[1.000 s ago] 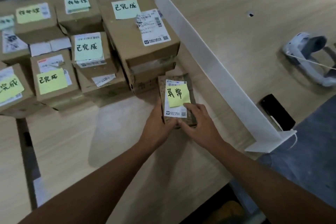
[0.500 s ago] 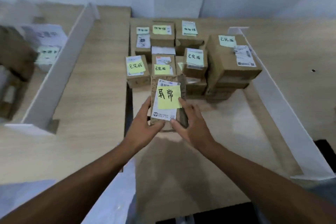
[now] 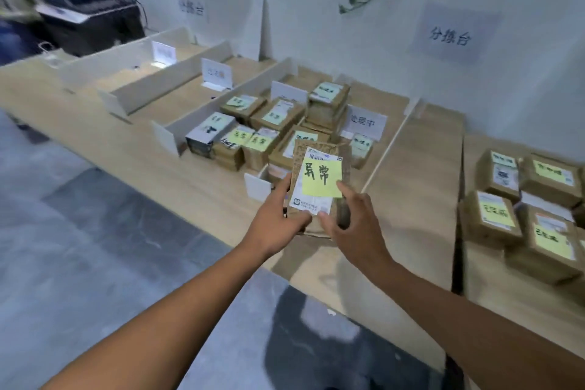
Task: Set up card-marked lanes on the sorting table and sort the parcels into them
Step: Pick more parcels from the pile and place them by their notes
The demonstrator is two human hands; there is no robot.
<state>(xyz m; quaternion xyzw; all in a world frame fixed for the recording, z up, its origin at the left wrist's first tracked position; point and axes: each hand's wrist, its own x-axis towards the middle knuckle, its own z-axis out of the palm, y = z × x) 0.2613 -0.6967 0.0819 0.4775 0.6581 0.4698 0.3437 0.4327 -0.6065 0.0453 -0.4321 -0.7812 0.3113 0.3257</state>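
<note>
- A flat brown parcel point(image 3: 319, 184) sits at frame centre, lifted clear of the sorting table point(image 3: 411, 199) and tilted towards the camera.
- The left hand point(image 3: 275, 215) is clamped on the parcel's lower left edge, thumb on top near the shipping label.
- The right hand point(image 3: 351, 218) grips the parcel's lower right side; its thumb presses the label's lower edge and a forefinger lies along the right edge of the yellow note point(image 3: 321, 179).
- The yellow note is stuck on the parcel's top face over a white shipping label point(image 3: 311, 203) and carries two handwritten characters.
- White dividers point(image 3: 202, 119) split the table into lanes running towards the upper left of the frame.
- Standing white cards point(image 3: 217, 74) mark the lanes; their writing is blurred.
- The lane just behind the held parcel holds a cluster of noted parcels point(image 3: 269, 123), closely packed.
- A second group of parcels point(image 3: 531, 206) lies at the right edge of the frame, well apart from the held one.
- A paper wall sign point(image 3: 449, 36) hangs at upper right; a black printer point(image 3: 91, 16) stands at upper left.
</note>
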